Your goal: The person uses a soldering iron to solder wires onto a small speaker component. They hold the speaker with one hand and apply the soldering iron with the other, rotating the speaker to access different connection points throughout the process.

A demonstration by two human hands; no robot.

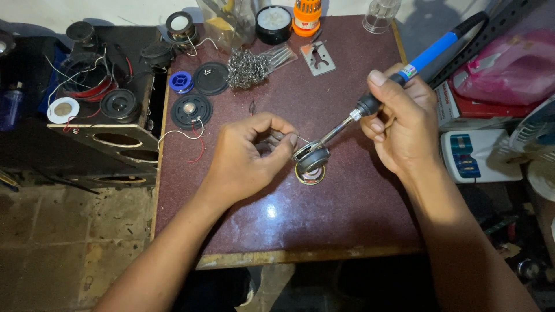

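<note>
Maroon table (347, 219), parts strewn far left | left hand (245, 159) pinches wire at small speaker (312, 156), tilted at centre on a gold ring (310, 175), likely to expose its terminal | right hand (404, 124) fully closed round iron (393, 84), axis far-right to near-left, tip down at speaker

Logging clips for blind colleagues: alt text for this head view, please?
The right hand holds a blue-handled soldering iron, tip at a small round black speaker pinched by the left hand, over a dark red table strewn with speaker parts.
</note>
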